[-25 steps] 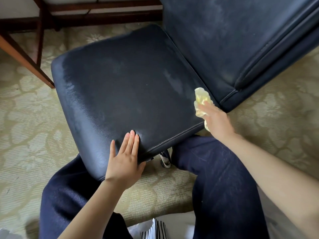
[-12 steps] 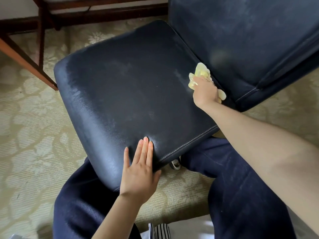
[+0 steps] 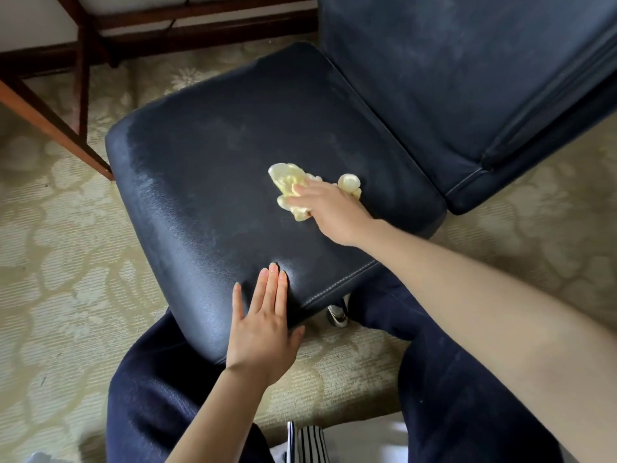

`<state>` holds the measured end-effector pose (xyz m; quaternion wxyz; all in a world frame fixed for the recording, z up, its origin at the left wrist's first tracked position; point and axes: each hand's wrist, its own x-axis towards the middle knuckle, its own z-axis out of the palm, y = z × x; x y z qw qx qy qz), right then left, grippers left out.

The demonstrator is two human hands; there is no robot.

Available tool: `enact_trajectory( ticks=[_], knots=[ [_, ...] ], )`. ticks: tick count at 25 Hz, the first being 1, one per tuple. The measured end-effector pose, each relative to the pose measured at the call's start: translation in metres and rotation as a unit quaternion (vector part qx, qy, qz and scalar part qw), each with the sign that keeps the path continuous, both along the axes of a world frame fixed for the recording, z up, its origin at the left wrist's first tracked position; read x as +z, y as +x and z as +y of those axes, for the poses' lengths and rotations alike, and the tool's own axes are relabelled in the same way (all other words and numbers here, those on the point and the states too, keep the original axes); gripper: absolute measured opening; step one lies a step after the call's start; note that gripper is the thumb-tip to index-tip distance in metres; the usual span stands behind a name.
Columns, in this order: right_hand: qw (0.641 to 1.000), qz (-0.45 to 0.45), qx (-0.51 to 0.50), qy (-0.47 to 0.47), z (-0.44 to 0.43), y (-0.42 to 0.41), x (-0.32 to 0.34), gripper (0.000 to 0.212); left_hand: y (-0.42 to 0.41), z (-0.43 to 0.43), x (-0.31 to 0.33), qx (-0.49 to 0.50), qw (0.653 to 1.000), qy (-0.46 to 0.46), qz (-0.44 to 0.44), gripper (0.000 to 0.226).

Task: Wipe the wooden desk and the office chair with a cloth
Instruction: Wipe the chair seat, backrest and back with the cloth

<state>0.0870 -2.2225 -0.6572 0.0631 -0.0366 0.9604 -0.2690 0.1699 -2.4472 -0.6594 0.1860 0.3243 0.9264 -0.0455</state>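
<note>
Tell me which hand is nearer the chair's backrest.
Right. The right hand holds the cloth in the middle of the seat, closer to the backrest; the left hand rests flat on its near corner, farther away.

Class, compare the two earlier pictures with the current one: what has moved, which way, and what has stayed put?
The right hand, still holding the yellow cloth, swept from the seat's right edge beside the backrest leftward to the middle of the seat. The left hand stayed flat on the seat's near corner. Nothing was picked up or let go.
</note>
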Motion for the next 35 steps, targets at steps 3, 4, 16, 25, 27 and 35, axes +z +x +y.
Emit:
enact_trajectory(
  ticks=[3, 4, 16, 25, 27, 35],
  knots=[
    [0.998, -0.014, -0.060, -0.021, 0.026, 0.039, -0.006, 0.054, -0.001, 0.001, 0.002, 0.006, 1.000, -0.005, -0.004, 0.084],
    [0.995, -0.025, -0.091, -0.024, 0.038, 0.048, -0.005, 0.054, -0.002, 0.002, 0.002, 0.006, 1.000, -0.006, -0.006, 0.084],
    [0.903, -0.133, -0.397, 0.096, 0.113, 0.060, 0.002, 0.048, -0.010, 0.003, 0.007, 0.025, 0.998, 0.013, -0.055, 0.080],
    [0.953, 0.031, -0.281, 0.109, 0.041, 0.092, -0.009, 0.066, -0.011, -0.002, 0.006, 0.039, 0.998, 0.010, -0.048, 0.081],
    [0.967, 0.038, -0.229, 0.108, 0.024, 0.098, -0.009, 0.065, -0.012, -0.004, 0.008, 0.036, 0.998, 0.002, -0.045, 0.082],
    [0.990, -0.026, -0.121, 0.070, -0.048, 0.116, 0.003, 0.065, -0.029, -0.015, 0.012, 0.025, 0.994, -0.002, -0.104, 0.083]
  ],
)
